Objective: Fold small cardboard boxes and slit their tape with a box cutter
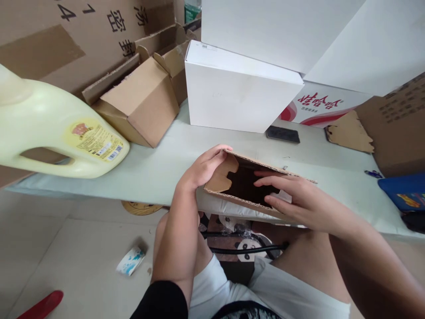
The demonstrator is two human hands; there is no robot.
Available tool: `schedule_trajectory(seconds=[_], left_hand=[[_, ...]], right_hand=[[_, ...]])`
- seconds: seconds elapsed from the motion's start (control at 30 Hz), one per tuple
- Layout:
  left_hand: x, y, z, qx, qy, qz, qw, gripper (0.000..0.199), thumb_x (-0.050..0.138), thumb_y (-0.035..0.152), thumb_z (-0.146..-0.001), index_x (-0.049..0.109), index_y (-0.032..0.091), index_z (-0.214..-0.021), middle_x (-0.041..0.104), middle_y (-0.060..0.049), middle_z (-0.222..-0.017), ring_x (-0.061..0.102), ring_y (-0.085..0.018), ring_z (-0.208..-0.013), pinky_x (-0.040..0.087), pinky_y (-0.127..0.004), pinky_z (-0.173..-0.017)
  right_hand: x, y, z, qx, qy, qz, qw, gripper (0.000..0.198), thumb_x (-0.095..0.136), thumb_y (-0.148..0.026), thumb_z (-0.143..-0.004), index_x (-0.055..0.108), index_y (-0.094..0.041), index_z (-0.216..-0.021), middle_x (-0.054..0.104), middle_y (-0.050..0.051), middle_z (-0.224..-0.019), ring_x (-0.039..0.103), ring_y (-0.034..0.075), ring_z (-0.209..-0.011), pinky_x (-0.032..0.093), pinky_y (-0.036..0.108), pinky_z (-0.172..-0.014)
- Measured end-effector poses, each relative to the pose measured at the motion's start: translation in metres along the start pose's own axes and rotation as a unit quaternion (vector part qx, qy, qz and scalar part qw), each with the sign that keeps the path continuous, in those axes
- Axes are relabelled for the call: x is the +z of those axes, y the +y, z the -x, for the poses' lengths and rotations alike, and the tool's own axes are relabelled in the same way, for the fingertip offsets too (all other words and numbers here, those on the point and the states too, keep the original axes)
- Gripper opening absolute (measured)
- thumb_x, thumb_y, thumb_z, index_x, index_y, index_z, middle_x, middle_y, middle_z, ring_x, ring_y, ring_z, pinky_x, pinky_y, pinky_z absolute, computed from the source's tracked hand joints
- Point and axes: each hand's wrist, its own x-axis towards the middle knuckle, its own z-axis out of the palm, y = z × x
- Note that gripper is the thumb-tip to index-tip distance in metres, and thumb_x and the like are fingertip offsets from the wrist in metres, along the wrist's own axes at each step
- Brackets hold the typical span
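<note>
A small brown cardboard box (pixel 247 204) sits at the front edge of the table, its long opening facing up and its inside dark. At its left end a notched flap (pixel 222 173) is folded inward. My left hand (pixel 205 167) is wrapped round that left end, with the fingers on the outer side partly hidden. Over the right part of the opening lies my right hand (pixel 295 197), its fingers spread and pointing into the box. Nothing shows between those fingers.
A pale green table (pixel 159 177) bears a white box (pixel 239 93), open brown cartons (pixel 146 106), a yellow-green jug (pixel 66 128), a black phone (pixel 283 134), a torn cardboard piece (pixel 350 133) and a blue pouch (pixel 403 191). A paper cup (pixel 130 261) lies on the floor.
</note>
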Motion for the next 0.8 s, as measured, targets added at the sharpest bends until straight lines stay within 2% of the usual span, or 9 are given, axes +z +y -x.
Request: schedule_trajectory(seconds=[0.1,0.17,0.27,0.33,0.47,0.57,0.7,0.8], left_hand=[[-0.001,0.0,0.0,0.01,-0.008,0.005,1.0,0.037,0.045,0.052,-0.1,0.068,0.024,-0.112,0.07,-0.005,-0.129,0.063,-0.027,-0.12,0.049,-0.04,-0.106],[-0.001,0.001,0.001,0.014,-0.01,-0.004,1.0,0.038,0.046,0.052,-0.099,0.068,0.023,-0.113,0.07,-0.006,-0.127,0.064,-0.027,-0.118,0.05,-0.04,-0.103],[-0.001,0.003,0.003,0.017,-0.022,-0.048,0.998,0.043,0.069,0.048,-0.085,0.064,0.023,-0.12,0.069,-0.006,-0.124,0.065,-0.026,-0.113,0.051,-0.04,-0.101],[-0.001,0.005,0.005,0.025,-0.024,-0.062,0.997,0.049,0.077,0.036,-0.076,0.062,0.023,-0.121,0.069,-0.004,-0.12,0.066,-0.023,-0.106,0.052,-0.039,-0.099],[0.002,0.004,0.005,0.064,0.018,-0.045,0.997,0.031,0.061,0.019,-0.081,0.063,0.023,-0.112,0.07,-0.003,-0.113,0.067,-0.018,-0.104,0.053,-0.033,-0.096],[0.001,0.002,0.004,0.101,0.044,-0.022,0.994,0.028,0.057,0.017,-0.083,0.065,0.023,-0.11,0.071,-0.004,-0.118,0.066,-0.019,-0.111,0.052,-0.034,-0.099],[-0.001,0.001,0.003,0.109,0.063,-0.002,0.992,0.02,0.062,0.023,-0.084,0.067,0.024,-0.103,0.072,-0.004,-0.119,0.067,-0.021,-0.114,0.051,-0.037,-0.103],[0.0,0.002,0.002,0.101,0.066,0.001,0.993,0.018,0.072,0.03,-0.082,0.068,0.023,-0.098,0.074,-0.003,-0.107,0.069,-0.02,-0.103,0.052,-0.036,-0.099]], right_hand=[[-0.003,0.001,-0.003,0.008,-0.008,0.011,1.0,0.035,0.048,-0.034,-0.1,0.069,-0.025,-0.127,0.075,0.007,-0.127,0.076,0.025,-0.106,0.064,0.043,-0.089],[-0.005,0.003,-0.002,-0.003,-0.016,0.024,1.0,0.036,0.052,-0.037,-0.098,0.068,-0.025,-0.128,0.074,0.008,-0.13,0.075,0.026,-0.109,0.064,0.044,-0.09],[-0.004,0.005,0.002,-0.021,-0.025,0.035,0.999,0.039,0.057,-0.042,-0.096,0.067,-0.027,-0.13,0.067,0.008,-0.142,0.07,0.03,-0.121,0.061,0.048,-0.096],[-0.002,0.007,0.004,-0.021,-0.023,0.033,0.999,0.041,0.06,-0.044,-0.094,0.066,-0.028,-0.131,0.064,0.009,-0.146,0.067,0.031,-0.126,0.06,0.05,-0.098],[0.0,0.01,0.005,-0.022,0.003,0.01,1.0,0.037,0.059,-0.045,-0.096,0.068,-0.026,-0.127,0.063,0.01,-0.147,0.067,0.031,-0.127,0.059,0.049,-0.102],[-0.004,0.012,0.005,-0.067,0.038,-0.036,0.996,0.032,0.052,-0.045,-0.101,0.072,-0.024,-0.117,0.07,0.011,-0.137,0.066,0.029,-0.129,0.059,0.045,-0.102],[-0.01,0.013,0.01,-0.119,0.042,-0.064,0.99,0.023,0.058,-0.039,-0.099,0.075,-0.026,-0.095,0.078,0.008,-0.114,0.064,0.029,-0.132,0.06,0.041,-0.097],[-0.011,0.014,0.014,-0.102,0.057,-0.046,0.992,0.021,0.06,-0.035,-0.097,0.077,-0.026,-0.09,0.076,0.01,-0.121,0.064,0.032,-0.131,0.06,0.043,-0.095]])
